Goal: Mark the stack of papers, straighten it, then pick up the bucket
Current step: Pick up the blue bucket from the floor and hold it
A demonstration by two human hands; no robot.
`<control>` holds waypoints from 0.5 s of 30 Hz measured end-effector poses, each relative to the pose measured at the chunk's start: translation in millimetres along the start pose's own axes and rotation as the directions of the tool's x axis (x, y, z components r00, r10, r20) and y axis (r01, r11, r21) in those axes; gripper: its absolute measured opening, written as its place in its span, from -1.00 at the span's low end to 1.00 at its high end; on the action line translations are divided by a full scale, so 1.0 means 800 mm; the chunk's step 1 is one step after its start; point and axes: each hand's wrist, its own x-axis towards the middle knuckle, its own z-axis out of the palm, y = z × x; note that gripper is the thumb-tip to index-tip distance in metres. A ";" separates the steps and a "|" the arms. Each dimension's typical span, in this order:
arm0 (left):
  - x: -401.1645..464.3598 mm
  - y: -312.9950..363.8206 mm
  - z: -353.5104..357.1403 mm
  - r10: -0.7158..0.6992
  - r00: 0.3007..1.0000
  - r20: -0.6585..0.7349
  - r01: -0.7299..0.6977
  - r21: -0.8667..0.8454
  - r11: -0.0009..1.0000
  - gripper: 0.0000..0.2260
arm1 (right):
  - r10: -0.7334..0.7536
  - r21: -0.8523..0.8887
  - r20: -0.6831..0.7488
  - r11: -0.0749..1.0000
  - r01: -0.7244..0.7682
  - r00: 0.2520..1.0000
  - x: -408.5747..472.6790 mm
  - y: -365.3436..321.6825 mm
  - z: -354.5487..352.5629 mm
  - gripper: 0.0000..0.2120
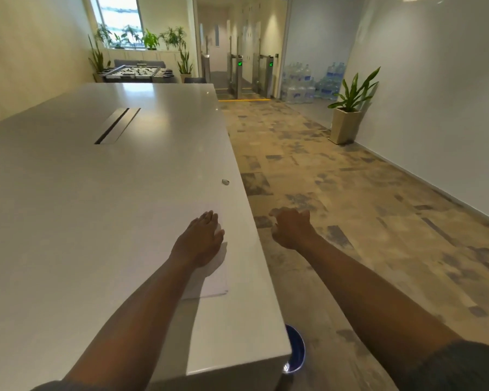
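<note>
The long white rectangular table (96, 221) serves as the landmark. One stack of white paper sheets (212, 275) lies flat on it, close to the table's right edge and toward its near end. The left hand (201, 238) rests on the far part of that stack, palm down, fingers straight and close together, pointing away from the person; its bare forearm stretches across the table's near corner. Farther along the table from the stack, near the same right edge, sits one small grey object (225, 182), too small to identify. Past the table's right edge, the right hand (290, 227) hovers over the patterned carpet floor (350, 193), touching nothing, fingers loosely curled and slightly apart, arm extended forward. One blue round bucket (295, 348) stands on the floor just below the table's near right corner, mostly hidden by the tabletop, nearer the person than both hands.
</note>
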 end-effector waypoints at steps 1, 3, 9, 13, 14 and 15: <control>0.002 0.012 0.007 -0.020 1.000 -0.003 0.020 0.003 1.000 -0.48 | -0.012 -0.004 0.009 1.000 0.012 1.000 0.000 0.013 0.001 -0.55; 0.004 0.028 0.016 -0.039 0.999 -0.013 0.039 0.030 0.999 -0.46 | -0.024 -0.002 0.028 1.000 0.024 0.999 0.001 0.030 0.002 -0.56; 0.018 0.062 0.035 -0.047 0.999 0.005 0.047 0.078 0.996 -0.44 | -0.019 0.007 0.099 1.000 0.019 0.995 0.008 0.072 0.007 -0.56; 0.035 0.076 0.038 -0.003 1.000 -0.005 0.003 0.067 0.998 -0.46 | -0.009 0.036 0.086 0.999 0.006 0.996 0.013 0.087 0.014 -0.56; 0.041 0.080 0.038 0.012 1.000 -0.012 -0.011 0.058 0.998 -0.47 | 0.000 0.036 0.078 0.999 -0.003 0.997 0.013 0.091 0.016 -0.57; 0.047 0.084 0.039 0.028 0.999 -0.019 -0.027 0.043 0.999 -0.49 | 0.009 0.038 0.074 0.999 -0.012 0.997 0.013 0.094 0.017 -0.58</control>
